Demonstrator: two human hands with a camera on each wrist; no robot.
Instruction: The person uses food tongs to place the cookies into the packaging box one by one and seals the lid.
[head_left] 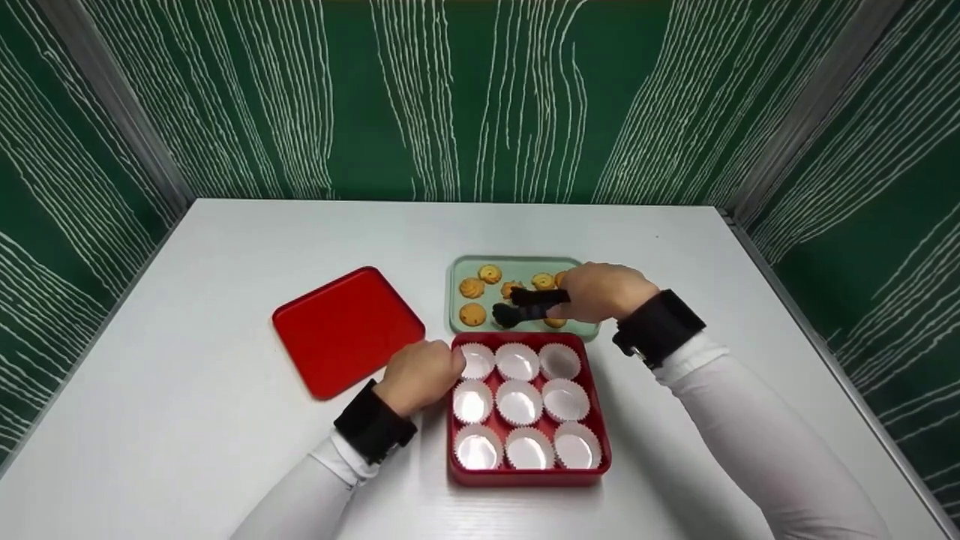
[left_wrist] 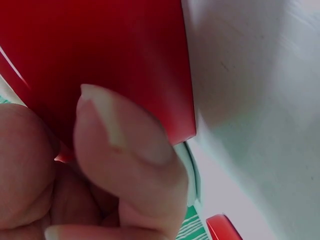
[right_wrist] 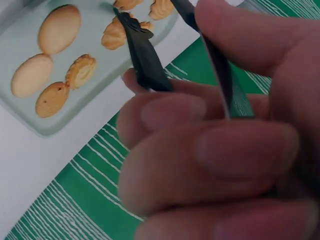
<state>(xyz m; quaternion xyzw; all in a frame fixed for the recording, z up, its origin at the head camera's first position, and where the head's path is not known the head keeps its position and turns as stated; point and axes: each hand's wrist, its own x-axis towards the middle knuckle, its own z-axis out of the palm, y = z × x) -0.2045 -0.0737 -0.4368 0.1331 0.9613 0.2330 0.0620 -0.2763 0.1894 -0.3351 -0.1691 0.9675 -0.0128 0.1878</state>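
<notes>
My right hand point(head_left: 604, 291) holds a pair of black tongs point(head_left: 525, 306), its fingers curled round the handles. The tongs' tips stand apart over a pale green tray point(head_left: 457, 296), near several golden cookies point(head_left: 472, 314). In the right wrist view the tongs point(right_wrist: 145, 57) reach towards a ridged cookie point(right_wrist: 114, 35); I cannot tell whether they touch it. My left hand point(head_left: 421, 375) grips the upper left corner of a red square box point(head_left: 529, 478), thumb against its wall point(left_wrist: 130, 60). White fluted paper cups point(head_left: 519, 403) fill the box in rows.
A red lid point(head_left: 349, 330), flat and square, lies on the white table point(head_left: 187, 360) left of the box. The green tray stands just behind the box. Green walls with white lines point(head_left: 517, 97) rise at the back and both sides.
</notes>
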